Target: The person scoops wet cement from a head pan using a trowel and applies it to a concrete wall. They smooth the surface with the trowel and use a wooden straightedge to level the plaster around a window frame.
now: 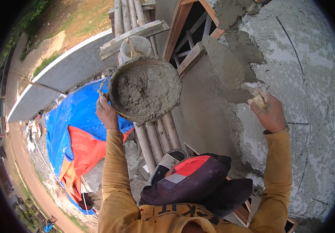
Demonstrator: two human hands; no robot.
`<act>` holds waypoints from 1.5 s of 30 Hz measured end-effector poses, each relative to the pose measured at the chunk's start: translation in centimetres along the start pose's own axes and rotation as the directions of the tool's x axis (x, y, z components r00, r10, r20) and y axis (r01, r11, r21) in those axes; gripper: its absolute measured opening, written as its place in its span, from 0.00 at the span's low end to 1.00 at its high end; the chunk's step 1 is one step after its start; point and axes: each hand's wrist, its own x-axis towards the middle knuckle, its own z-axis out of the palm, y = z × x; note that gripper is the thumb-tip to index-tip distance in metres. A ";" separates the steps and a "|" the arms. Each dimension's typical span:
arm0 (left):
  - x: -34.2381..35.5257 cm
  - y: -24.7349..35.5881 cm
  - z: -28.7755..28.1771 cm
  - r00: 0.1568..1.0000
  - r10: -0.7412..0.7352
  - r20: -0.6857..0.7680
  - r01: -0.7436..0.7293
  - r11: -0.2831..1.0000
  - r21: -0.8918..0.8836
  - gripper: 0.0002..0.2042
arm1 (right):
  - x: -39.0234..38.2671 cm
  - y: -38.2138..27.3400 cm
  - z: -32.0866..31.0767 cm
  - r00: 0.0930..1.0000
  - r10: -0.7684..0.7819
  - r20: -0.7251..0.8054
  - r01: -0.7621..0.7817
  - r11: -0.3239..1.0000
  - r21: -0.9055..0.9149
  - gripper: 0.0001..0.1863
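My left hand (pixel 106 112) grips the handle at the left rim of a round bucket (pixel 144 87) of wet grey mortar, which sits over the scaffold poles. My right hand (pixel 268 110) is closed around the handle (pixel 257 100) of a plastering trowel. Its mortar-coated blade (pixel 222 62) lies against the rough, partly plastered grey wall (pixel 299 147) on the right. Just behind the mortar bucket stands a translucent white pail (pixel 135 45) with a handled tool in it.
Scaffold poles (pixel 148 143) and a plank (pixel 113 44) run beneath me, beside a wood-framed opening (pixel 187 35). Below left lie blue (pixel 66 108) and red (pixel 85 147) tarps, a low wall (pixel 50 89) and a dirt path (pixel 31 182). A distant person (pixel 50 224) in blue is at bottom left.
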 end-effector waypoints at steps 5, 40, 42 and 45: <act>0.0 0.4 0.1 1.000 0.004 -0.030 -0.003 1.000 0.030 0.21 | 6.5 -5.6 7.5 0.920 -0.124 0.371 0.266 0.894 -0.360 0.17; 0.0 0.6 -0.1 1.000 -0.001 -0.012 0.001 0.999 0.035 0.20 | 1.2 4.3 2.6 0.952 0.263 0.155 -0.299 0.902 0.310 0.32; -0.2 0.9 0.1 0.999 -0.030 0.013 0.029 0.999 0.021 0.20 | 3.1 2.0 3.8 0.980 -0.058 0.190 0.055 0.998 0.019 0.27; -0.2 0.8 0.0 0.999 -0.030 -0.017 0.030 1.000 -0.007 0.20 | 7.3 -3.3 7.9 0.910 -0.168 0.378 0.309 0.885 -0.349 0.18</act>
